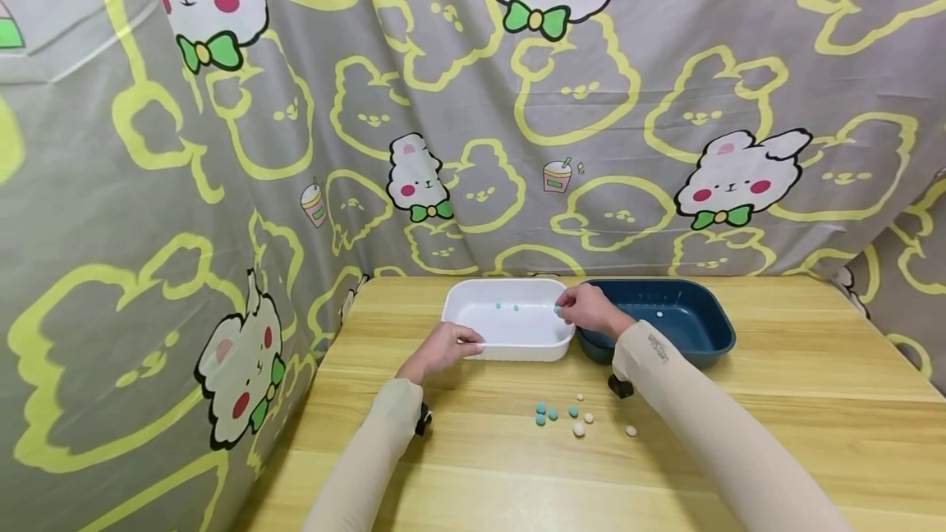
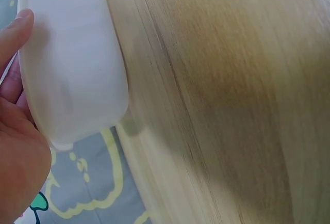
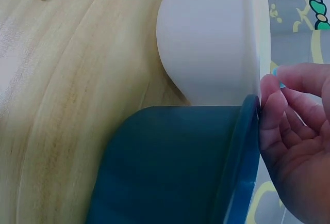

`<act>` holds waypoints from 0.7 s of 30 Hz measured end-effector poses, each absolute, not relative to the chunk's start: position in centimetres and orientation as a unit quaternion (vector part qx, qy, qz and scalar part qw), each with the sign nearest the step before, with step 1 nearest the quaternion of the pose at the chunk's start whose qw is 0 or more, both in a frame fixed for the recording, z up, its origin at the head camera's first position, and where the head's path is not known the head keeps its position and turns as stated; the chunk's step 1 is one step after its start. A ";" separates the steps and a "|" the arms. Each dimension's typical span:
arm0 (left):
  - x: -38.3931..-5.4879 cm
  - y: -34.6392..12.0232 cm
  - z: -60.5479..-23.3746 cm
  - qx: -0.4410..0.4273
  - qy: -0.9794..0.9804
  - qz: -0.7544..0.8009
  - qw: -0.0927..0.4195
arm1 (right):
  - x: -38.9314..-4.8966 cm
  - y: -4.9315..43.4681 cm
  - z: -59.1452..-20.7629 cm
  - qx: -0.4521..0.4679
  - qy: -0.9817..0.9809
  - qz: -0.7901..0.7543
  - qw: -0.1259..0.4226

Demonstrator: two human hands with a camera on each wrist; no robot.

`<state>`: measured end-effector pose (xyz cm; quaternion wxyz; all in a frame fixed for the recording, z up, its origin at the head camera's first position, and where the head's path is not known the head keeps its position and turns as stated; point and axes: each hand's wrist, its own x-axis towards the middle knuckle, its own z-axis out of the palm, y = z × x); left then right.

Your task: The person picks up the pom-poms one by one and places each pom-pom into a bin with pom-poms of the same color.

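Note:
My left hand (image 1: 443,347) holds the front rim of a white plastic basin (image 1: 517,351); the left wrist view shows the thumb (image 2: 20,30) against its outer wall. Over that basin's right edge, my right hand (image 1: 587,308) pinches a small light-blue ball (image 1: 557,310) between thumb and fingertips. The fingers mostly cover this ball (image 3: 282,85) in the right wrist view. Two light-blue balls (image 1: 516,308) lie inside the white basin. Beside it stands a dark blue basin (image 1: 723,343), partly behind my right forearm, with one white ball (image 1: 659,314) visible in it.
In front of the basins, several light-blue balls (image 1: 553,414) and several white balls (image 1: 579,430) lie loose on the wooden table (image 1: 473,458). A patterned grey curtain (image 1: 473,105) hangs behind the table and along its left side.

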<state>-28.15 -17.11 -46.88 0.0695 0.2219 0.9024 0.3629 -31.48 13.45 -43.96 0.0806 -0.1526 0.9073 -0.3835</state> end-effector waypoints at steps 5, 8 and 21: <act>-28.1 -17.2 -46.9 0.223 0.903 0.361 0.068 | -31.8 13.2 -44.0 -0.140 0.910 -0.381 0.083; -28.1 -17.1 -46.8 0.223 0.903 0.360 0.070 | -31.9 13.1 -44.2 -0.132 0.911 -0.381 0.086; -28.0 -17.0 -46.8 0.215 0.900 0.372 0.077 | -31.8 13.2 -44.1 -0.138 0.913 -0.374 0.084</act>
